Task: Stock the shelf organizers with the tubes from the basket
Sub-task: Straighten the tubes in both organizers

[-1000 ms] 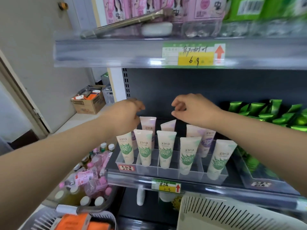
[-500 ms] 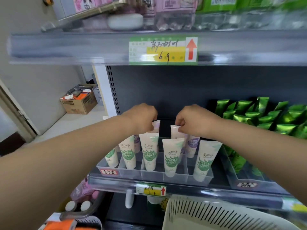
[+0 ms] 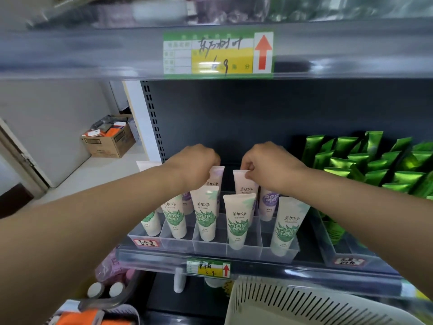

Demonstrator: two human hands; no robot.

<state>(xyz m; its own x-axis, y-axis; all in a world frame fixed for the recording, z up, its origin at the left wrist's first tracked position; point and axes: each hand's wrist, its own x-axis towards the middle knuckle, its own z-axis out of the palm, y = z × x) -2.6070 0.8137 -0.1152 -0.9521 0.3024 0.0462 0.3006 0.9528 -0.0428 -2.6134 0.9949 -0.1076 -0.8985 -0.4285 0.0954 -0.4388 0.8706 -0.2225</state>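
- Clear organizer (image 3: 248,250) on the shelf (image 3: 257,266): green-leaf tubes (image 3: 237,221) stand in front, purple tubes behind, all reading "maxam".
- Left hand (image 3: 194,167) pinches one purple tube (image 3: 216,177); right hand (image 3: 269,167) pinches another (image 3: 243,186).
- White basket (image 3: 304,306) sits below.

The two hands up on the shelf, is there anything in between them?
Nothing. In the head view, the gap between the left hand and the right hand shows only the shelf's dark back wall.
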